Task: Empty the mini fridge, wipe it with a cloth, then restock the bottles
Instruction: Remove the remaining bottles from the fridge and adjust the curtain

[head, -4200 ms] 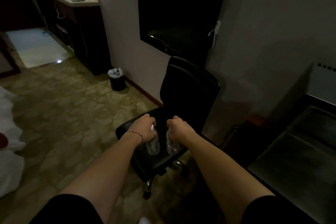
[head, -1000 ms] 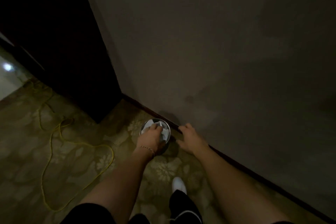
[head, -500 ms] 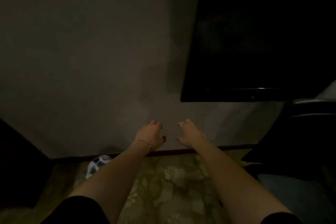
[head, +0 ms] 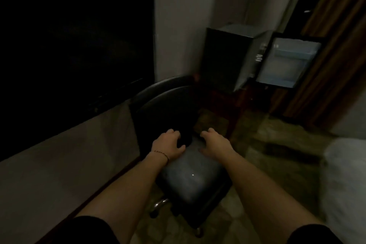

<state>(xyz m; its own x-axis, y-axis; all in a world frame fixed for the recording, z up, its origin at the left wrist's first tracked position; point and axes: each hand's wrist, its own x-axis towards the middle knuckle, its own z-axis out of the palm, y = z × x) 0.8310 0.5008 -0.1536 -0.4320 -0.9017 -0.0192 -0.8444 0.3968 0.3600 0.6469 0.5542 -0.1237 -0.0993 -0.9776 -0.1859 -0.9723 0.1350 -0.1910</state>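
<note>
Reaching out over a black office chair (head: 190, 180), both bare hands hover side by side with nothing in them. Left hand (head: 168, 145) has a thin bracelet (head: 161, 153) on the wrist, fingers spread and loosely curled, palm down, sitting over the back edge of the seat right where it meets the backrest. Right hand (head: 216, 143) looks the same, fingers released and slightly bent, just beside the left one with a small gap between them, over the seat's far right corner. Can't honestly tell if either one is touching the chair, the whole shot is dim and kinda smeared. No bottles or cloth that I can make out on the seat, only a glossy reflection. The mini fridge (head: 235, 55) is up in the far corner of the room, well apart from the hands, standing on a dark reddish wooden stand (head: 233, 101). Its door (head: 289, 61) is swung wide open to the right, and the pale inner door shelves look bare. A big dark TV (head: 75, 41) hangs on the wall to the left, and brown curtains (head: 336, 45) hang along the right side, with patterned floor (head: 277, 144) below.
</note>
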